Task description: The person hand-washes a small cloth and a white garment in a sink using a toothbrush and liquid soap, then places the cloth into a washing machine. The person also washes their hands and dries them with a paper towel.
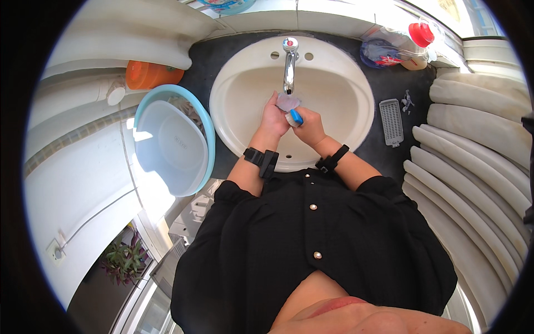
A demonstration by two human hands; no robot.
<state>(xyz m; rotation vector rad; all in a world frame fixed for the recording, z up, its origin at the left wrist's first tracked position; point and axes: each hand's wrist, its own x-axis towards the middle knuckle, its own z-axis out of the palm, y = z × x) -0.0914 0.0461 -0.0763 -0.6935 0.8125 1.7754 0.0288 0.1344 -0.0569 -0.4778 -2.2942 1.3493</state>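
Over the cream washbasin (242, 96), my left hand (273, 116) holds a small translucent, pale lilac object (288, 102) just below the spout of the chrome faucet (289, 67). Its exact kind cannot be told. My right hand (311, 125) grips a blue-backed scrub brush (296, 117) with white bristles, close beside the object and my left palm. The bristles face left, towards my left hand. Whether water is running cannot be told. The fingers of my left hand are partly hidden behind the object and the brush.
Left of the basin, a light blue plastic tub (211, 154) holds a whitish basin (167, 133); an orange container (152, 76) lies behind. On the right are a grey perforated plastic piece (391, 123), small scraps (407, 102), a red-capped bottle (386, 52) and pale folded curtain-like material (471, 167).
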